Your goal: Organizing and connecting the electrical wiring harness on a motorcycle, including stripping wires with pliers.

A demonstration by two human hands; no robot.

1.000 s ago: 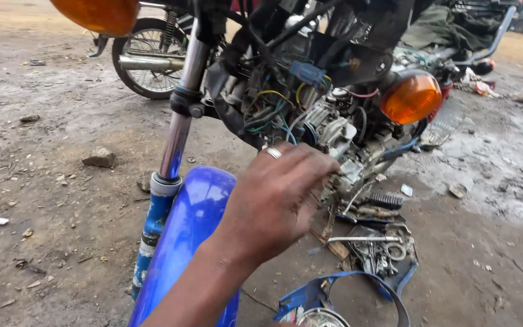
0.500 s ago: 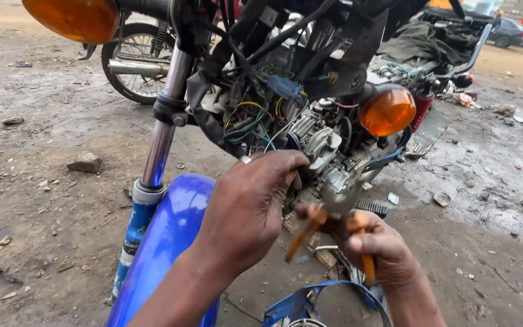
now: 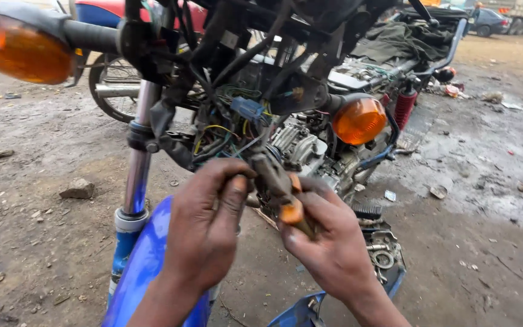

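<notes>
Nearest the camera, the left hand (image 3: 204,233) curls its fingers inward, thumb and fingertips pinched together on something small near the wiring; what it pinches is hidden by the fingers. Just beside it, the right hand (image 3: 331,242) is clenched around the orange-handled pliers (image 3: 286,197), whose dark nose points up and left toward the left hand's fingertips. Below the left wrist sits the blue front mudguard (image 3: 143,266), and beside it the chrome fork leg (image 3: 135,181) rises upright. Just beyond the hands hangs the tangle of wires (image 3: 231,130), yellow, green and blue, under the stripped front of the motorcycle. An orange turn signal (image 3: 22,54) juts out at the upper left, another orange turn signal (image 3: 358,121) at the right. Behind the wires shows the engine (image 3: 298,142). Farther off, a stone (image 3: 78,189) lies on the dirt ground (image 3: 31,242), and a spoked wheel (image 3: 107,91) stands behind.
</notes>
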